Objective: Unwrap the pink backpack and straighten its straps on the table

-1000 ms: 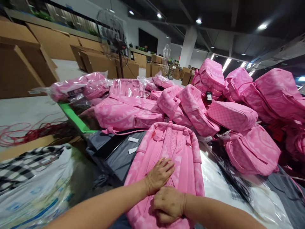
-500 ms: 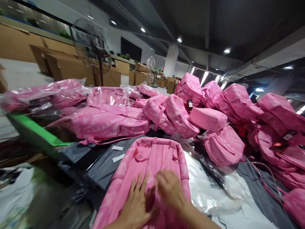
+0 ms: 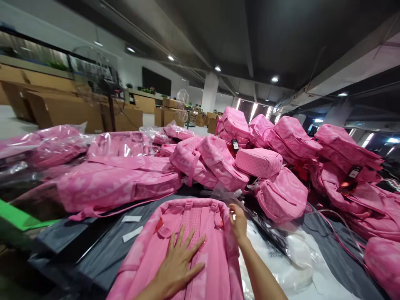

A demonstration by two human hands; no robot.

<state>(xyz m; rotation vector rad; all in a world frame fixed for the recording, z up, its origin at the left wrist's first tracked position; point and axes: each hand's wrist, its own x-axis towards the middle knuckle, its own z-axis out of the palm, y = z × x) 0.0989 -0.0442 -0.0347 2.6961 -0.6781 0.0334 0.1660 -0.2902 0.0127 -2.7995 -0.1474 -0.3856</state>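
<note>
A pink backpack (image 3: pixel 162 246) lies back-side up on the dark table sheet (image 3: pixel 93 250) just in front of me, straps toward the far end. My left hand (image 3: pixel 179 264) presses flat on the middle of its back panel with the fingers spread. My right hand (image 3: pixel 239 223) is at the backpack's upper right corner by the strap, fingers curled at the fabric edge; whether it pinches the fabric is unclear. A clear plastic bag (image 3: pixel 281 254) lies just right of the backpack.
Many more pink backpacks (image 3: pixel 259 162) are heaped across the far and right side of the table, some in clear plastic (image 3: pixel 118 143). Cardboard boxes (image 3: pixel 59 110) and a standing fan (image 3: pixel 108 89) are at the back left. A green edge (image 3: pixel 17 214) shows at left.
The view has tilted up and turned right. My right hand has moved from beside the left hand up to the backpack's top right corner. My left hand stays flat on the back panel.
</note>
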